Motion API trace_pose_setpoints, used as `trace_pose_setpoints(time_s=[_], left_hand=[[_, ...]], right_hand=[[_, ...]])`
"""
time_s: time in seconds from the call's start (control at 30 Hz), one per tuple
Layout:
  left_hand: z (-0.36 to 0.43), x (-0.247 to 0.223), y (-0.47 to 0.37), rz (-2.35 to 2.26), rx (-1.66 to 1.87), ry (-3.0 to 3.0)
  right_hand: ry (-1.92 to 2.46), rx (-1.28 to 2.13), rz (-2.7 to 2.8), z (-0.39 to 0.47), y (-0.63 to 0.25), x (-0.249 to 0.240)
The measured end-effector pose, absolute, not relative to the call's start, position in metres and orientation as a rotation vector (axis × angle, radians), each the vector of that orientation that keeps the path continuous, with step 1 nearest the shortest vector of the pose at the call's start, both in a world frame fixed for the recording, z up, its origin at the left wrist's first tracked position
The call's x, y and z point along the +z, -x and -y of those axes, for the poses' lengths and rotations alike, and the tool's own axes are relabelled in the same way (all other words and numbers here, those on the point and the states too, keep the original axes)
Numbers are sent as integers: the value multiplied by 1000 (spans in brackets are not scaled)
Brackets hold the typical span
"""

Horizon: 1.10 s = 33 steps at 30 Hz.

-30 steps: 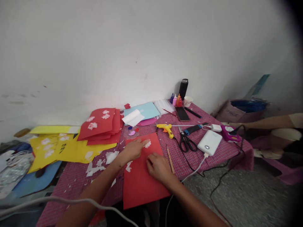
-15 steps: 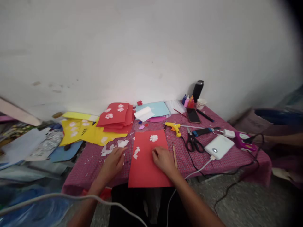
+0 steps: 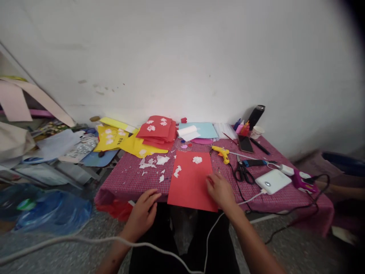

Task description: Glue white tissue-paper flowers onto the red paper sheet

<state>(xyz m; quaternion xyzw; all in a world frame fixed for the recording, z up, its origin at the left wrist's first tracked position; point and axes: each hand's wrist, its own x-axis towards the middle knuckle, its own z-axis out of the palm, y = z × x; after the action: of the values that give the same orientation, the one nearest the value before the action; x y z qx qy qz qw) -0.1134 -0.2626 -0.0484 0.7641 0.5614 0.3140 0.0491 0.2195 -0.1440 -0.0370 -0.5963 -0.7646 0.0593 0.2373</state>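
Since half a second ago, the left hand [image 3: 142, 215] has pulled back from beside the white scraps [image 3: 162, 160], left of the red sheet [image 3: 192, 182], to a spot just off that sheet's near left corner; the right hand [image 3: 221, 191] has slid out to its right edge. From my distant seat I see the sheet's long axis running away from the wearer, its near end poking past the front of the surface [image 3: 119, 186]. I make the right hand the nearer, fingers overlapping the sheet's edge; the left stands apart from it. I see the left loosely spread with nothing in it. The right is half curled, and I can't tell whether it grips anything. Toward the sheet's far end sits a white rosette [image 3: 197, 160]; a torn white piece [image 3: 177, 171] lies by its left edge. Just right of its far right corner I find the yellow glue gun [image 3: 220, 150].
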Motion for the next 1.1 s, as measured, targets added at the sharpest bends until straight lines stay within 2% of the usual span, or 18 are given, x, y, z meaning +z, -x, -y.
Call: trace_pose_setpoints(time_s=[0.3,0.47,0.63,1.1], left_hand=[[144,-19,78,-1621,677,-2308],[100,-11,73,-1292,362,-2483],[82,-11,71,-1136,319,-2520],[78,-20,65,-1120,397,-2436]], right_hand=[[1833,-40,1949,141,-258,-69],[1807,-87,1898,141,-254,-73],[1765,-81,1907,140,-256,-75],[1782,-97,1895,141,-255,-76]])
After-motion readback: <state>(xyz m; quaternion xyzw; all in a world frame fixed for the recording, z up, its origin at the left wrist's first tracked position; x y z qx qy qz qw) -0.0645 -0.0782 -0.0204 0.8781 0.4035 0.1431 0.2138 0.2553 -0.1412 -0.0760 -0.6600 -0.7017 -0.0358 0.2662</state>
